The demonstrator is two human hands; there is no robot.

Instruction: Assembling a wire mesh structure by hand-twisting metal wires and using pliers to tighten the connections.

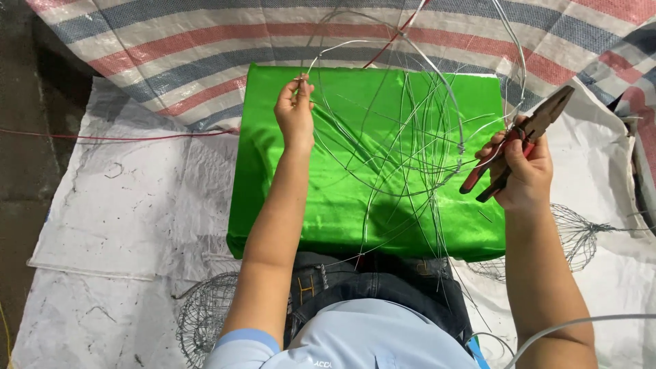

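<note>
Nearest the camera are the person's light blue shirt [355, 338] and dark jeans [383, 280], with both forearms stretching out over the lap. A pale tube [581, 322] curves across the lower right corner, just under the right elbow. On the floor at either side of the knees lie finished wire mesh forms: one wire basket [203, 320] at the lower left and another wire mesh shape [577, 236] on the right, both resting on the white plastic sheet [130, 219] that covers the ground.

Directly ahead of the lap sits a block wrapped in shiny green cloth [328, 198], serving as the work surface. Above it hangs the wire frame [417, 130], a loose tangle of thin silver hoops and straight strands; several strands trail down across the green cloth toward the jeans and cross in front of the cloth's near edge.

The left hand [295, 109] is closed in a pinch, fingertips gripping one wire of the frame at its upper left curve. The right hand [523, 167] is wrapped tight around the red and black handles of a pair of pliers [523, 140], whose nose points up and to the right, just beside the frame's right-hand loop; whether the nose touches the wire I cannot tell.

Farther off, a red cord [123, 134] runs across the floor at left, and a red, blue and white striped tarp [205, 48] spreads behind the green block.
</note>
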